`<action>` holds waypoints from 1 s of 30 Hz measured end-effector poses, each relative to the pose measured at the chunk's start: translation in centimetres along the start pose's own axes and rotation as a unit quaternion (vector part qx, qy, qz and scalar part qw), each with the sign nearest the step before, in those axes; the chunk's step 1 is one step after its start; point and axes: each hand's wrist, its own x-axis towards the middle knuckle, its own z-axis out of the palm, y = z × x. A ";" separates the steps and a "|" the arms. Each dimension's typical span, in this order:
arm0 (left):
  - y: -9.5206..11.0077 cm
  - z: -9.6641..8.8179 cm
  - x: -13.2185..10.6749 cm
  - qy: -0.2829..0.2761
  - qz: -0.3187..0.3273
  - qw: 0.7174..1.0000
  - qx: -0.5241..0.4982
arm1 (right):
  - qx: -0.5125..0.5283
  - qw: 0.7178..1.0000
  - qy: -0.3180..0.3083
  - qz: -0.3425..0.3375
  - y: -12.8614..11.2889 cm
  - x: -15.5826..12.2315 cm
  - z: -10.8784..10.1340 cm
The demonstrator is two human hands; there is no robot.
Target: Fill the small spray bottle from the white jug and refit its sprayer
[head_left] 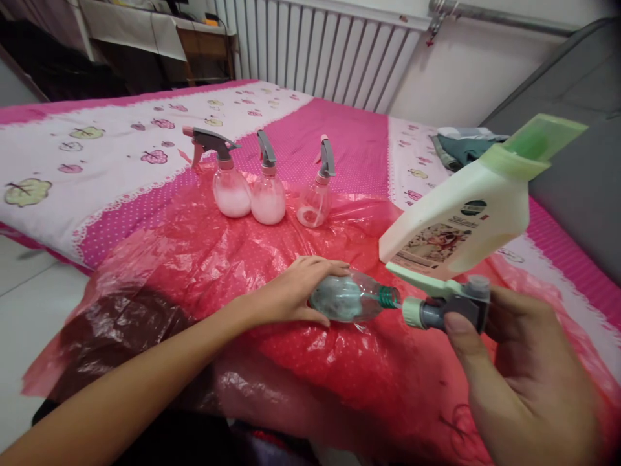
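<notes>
My left hand is wrapped round a clear spray bottle, which lies tilted with its green threaded neck pointing right. Whitish foam or liquid shows inside it. Between thumb and fingers, my right hand grips a grey and pale green trigger sprayer head. Its green collar is just off the bottle's mouth, and the dip tube appears to run into the neck. Behind the sprayer head a large cream bottle with a green cap leans to the right.
Three spray bottles with grey and pink heads, one on the left, one in the middle and one on the right, stand farther back. Red plastic sheeting covers part of the patterned bed. Folded cloth lies at right; a radiator stands behind.
</notes>
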 end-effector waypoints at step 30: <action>0.6 0.2 0.0 -0.006 0.021 1.000 0.020 | -0.015 0.999 -0.008 0.029 0.7 0.2 0.3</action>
